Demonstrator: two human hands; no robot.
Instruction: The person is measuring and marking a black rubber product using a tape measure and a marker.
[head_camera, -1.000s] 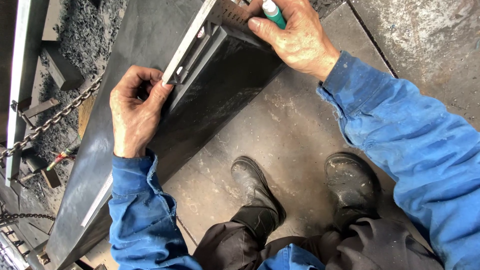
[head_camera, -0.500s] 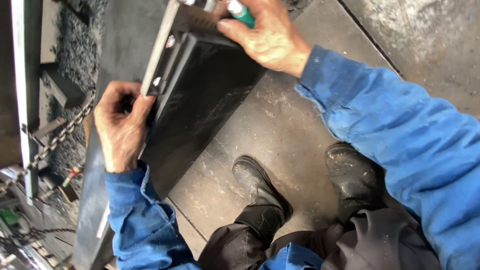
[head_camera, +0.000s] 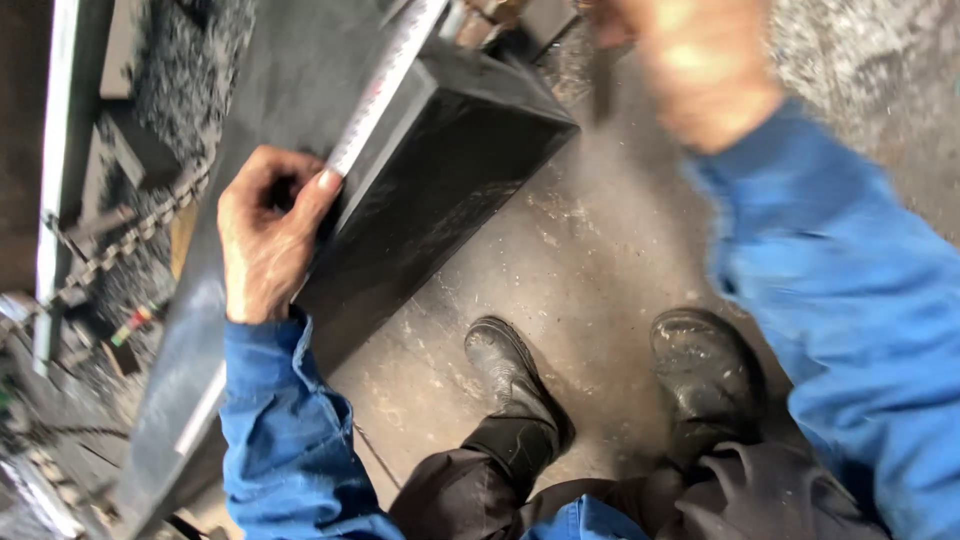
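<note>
While left hand (head_camera: 265, 240) pins steel ruler (head_camera: 385, 85) to black block (head_camera: 440, 190) | right hand (head_camera: 695, 65) blurred, grip unclear

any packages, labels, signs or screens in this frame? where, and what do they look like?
None of those shows clearly.
Metal ruler: the nearest thing to one, a long pale strip with fine graduation marks, lying along the top edge of the dark steel block; the left hand pins its lower end with the thumb.
Right hand: blurred above the block, so whether it holds anything cannot be told.
</note>
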